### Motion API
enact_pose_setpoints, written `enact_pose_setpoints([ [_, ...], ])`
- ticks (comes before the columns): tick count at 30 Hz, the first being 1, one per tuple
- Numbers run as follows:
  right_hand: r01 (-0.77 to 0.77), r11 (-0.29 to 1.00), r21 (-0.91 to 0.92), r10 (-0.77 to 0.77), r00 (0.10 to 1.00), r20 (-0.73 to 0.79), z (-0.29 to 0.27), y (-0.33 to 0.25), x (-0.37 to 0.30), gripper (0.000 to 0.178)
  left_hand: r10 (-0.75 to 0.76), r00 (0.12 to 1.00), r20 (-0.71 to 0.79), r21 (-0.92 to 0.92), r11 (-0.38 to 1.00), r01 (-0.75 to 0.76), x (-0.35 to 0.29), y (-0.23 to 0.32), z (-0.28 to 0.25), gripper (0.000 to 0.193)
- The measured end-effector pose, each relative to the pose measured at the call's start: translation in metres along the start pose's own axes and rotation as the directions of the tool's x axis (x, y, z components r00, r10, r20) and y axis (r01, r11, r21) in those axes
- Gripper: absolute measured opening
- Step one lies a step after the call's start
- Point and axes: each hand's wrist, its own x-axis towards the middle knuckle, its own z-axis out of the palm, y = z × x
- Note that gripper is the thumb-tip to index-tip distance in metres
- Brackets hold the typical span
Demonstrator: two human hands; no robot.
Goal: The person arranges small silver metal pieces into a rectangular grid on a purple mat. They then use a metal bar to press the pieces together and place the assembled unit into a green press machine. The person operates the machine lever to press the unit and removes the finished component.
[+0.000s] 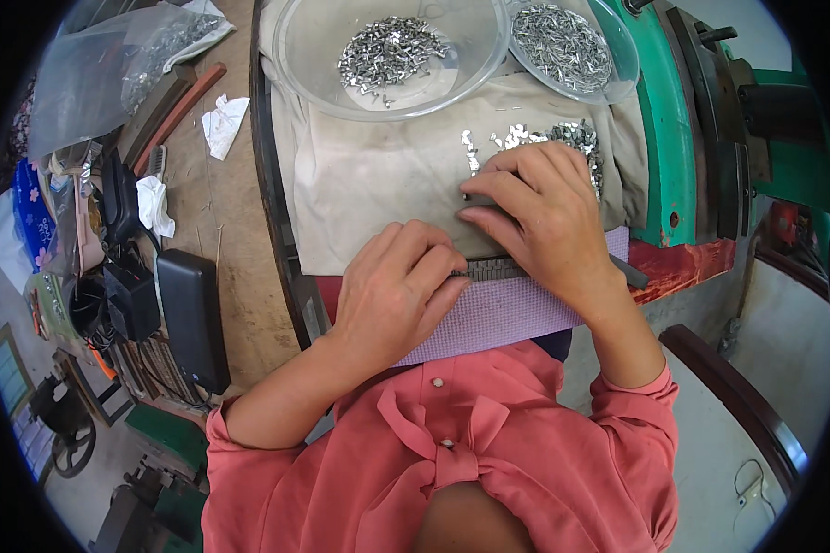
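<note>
A dark, narrow bar with a row of slots (500, 269) lies along the near edge of the cloth, over a purple mesh mat (498, 313). My left hand (392, 290) is closed at the bar's left end, thumb and fingertips pressed together there. Above the bar, my right hand (546, 217) hovers with curled fingers; a tiny dark piece (466, 195) shows by its index fingertip, too small to name. Small flat shiny metal pieces (516, 137) lie scattered just beyond that hand, which hides some of them.
A large clear bowl (295, 69) of small metal pins and a smaller clear tub (629, 64) of thin metal parts stand at the back. Green machinery (664, 138) rises on the right. On the left, a wooden table (244, 203) carries a black case (192, 318) and crumpled paper (223, 126).
</note>
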Motion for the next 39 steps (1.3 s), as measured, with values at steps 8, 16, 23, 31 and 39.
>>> enact_pose_setpoints([
  [8,0.031,0.999,-0.044,-0.031,0.999,-0.012,0.007,0.0,0.003,0.017,0.031,0.999,-0.022,0.041,0.999,-0.03,0.0,0.001,0.005,0.021],
  [16,0.038,0.999,0.023,-0.036,0.996,-0.081,-0.011,-0.013,-0.019,0.019,0.009,1.0,-0.006,-0.003,1.0,-0.009,-0.006,0.0,0.0,0.039],
  [23,0.0,0.998,0.062,0.003,0.999,-0.052,-0.011,-0.019,-0.044,0.021,-0.013,1.0,0.018,0.005,1.0,0.013,-0.005,-0.001,0.001,0.035],
  [31,-0.037,0.997,-0.062,0.032,0.996,-0.08,-0.015,0.01,-0.014,0.018,0.012,1.0,-0.003,0.021,1.0,-0.012,-0.001,-0.001,0.004,0.035],
  [39,0.044,0.999,-0.032,-0.046,0.997,-0.057,-0.011,0.012,0.0,0.018,-0.031,0.999,0.009,-0.058,0.998,0.031,0.0,-0.003,0.001,0.037],
])
